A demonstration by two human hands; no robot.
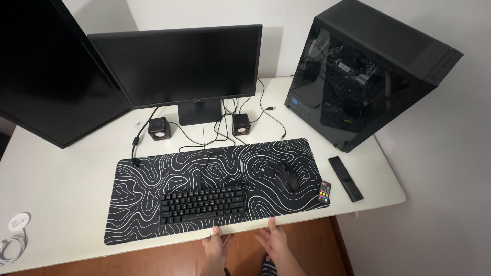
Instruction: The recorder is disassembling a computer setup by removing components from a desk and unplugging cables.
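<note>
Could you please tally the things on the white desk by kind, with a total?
Monitors: 2
Small speakers: 2
Remotes: 2
Keyboard: 1
Mouse: 1
Desk mat: 1
Computer tower: 1
Coiled white cable: 1
Total: 11

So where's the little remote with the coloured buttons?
The small remote lies at the right end of the patterned desk mat, between the black mouse and the long black remote.
</note>
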